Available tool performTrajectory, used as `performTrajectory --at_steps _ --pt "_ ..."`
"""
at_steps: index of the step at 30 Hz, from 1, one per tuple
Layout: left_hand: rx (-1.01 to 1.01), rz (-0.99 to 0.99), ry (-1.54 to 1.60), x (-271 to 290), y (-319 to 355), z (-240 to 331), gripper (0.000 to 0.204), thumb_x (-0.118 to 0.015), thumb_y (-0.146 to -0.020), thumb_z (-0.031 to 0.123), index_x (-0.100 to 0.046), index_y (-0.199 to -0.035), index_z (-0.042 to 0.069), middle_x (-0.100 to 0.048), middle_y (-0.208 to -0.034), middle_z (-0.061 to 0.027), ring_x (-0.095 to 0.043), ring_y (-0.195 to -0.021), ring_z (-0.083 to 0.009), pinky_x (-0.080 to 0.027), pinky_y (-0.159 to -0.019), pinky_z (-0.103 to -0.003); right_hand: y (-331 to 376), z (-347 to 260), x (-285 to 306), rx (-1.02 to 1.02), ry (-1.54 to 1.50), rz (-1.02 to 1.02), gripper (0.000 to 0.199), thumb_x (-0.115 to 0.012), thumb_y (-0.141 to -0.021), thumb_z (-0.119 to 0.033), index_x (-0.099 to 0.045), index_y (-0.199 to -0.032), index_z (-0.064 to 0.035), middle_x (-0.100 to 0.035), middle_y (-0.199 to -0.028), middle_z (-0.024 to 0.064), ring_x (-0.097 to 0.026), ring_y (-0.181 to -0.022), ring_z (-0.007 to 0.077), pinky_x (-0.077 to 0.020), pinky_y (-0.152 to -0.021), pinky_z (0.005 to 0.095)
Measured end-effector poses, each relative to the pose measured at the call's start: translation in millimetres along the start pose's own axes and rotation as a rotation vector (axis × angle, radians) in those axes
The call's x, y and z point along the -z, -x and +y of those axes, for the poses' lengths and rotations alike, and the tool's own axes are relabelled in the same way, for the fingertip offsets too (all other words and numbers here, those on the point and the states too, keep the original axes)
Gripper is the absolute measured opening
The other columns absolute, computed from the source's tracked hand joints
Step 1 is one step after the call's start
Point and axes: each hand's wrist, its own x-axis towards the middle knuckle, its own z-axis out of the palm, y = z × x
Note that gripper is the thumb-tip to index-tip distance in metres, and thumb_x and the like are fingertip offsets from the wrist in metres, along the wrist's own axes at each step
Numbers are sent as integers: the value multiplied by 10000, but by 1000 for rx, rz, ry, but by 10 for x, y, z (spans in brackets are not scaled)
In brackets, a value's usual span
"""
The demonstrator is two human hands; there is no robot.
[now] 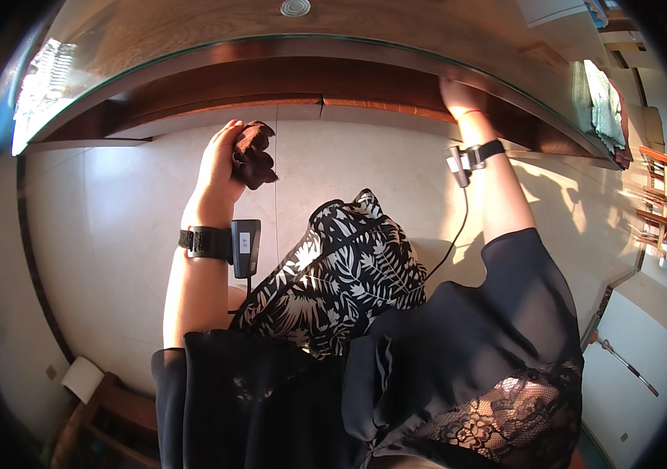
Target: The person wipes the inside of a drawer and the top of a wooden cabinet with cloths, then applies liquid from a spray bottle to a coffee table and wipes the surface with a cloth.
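A crumpled dark brown cloth (254,160) is gripped in my left hand (219,159), which is raised in front of the table's edge. Its fingers are closed round the cloth. My right hand (457,97) reaches in under the glass top, at the right part of the brown wooden table (232,78). Shadow and the table edge hide its fingers, so whether it holds anything does not show. Each wrist wears a black strap with a small device, the left one (246,248) and the right one (459,166), with cables running from them.
The glass tabletop (396,27) juts out above the wooden ledge. Light green cloth (606,105) hangs at its right end. Wooden chairs (662,191) stand far right, and a brown wooden piece of furniture (118,418) is at the lower left. Pale tiles (114,234) cover the floor.
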Motion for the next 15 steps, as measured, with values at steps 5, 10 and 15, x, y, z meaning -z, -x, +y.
performTrajectory --at_steps 5,10,15 --pt "46 -87 -120 -215 47 39 236 -539 -931 281 -603 -984 60 -634 -767 -69 -597 -601 -204 -486 -498 -314 247 -1347 61 469 -593 -260 248 -515 -898 -192 -671 -1073 -110 -604 -1168 93 -525 -1127 259 -447 -940 318" --pt "-50 -6 -101 -310 138 30 141 -550 -930 204 -571 -1041 119 -632 -793 -77 -602 -622 -179 -496 -492 -297 772 -134 244 391 -254 68 206 -580 -852 -167 -649 -1044 -133 -601 -1114 100 -561 -1016 310 -485 -869 387" --pt "55 -79 -81 27 -161 -42 211 -553 -919 293 -600 -976 95 -632 -793 -60 -608 -593 -209 -518 -488 -367 1266 1235 468 -495 -428 235 154 -595 -839 -131 -607 -991 -107 -610 -1046 99 -564 -903 214 -492 -692 341"
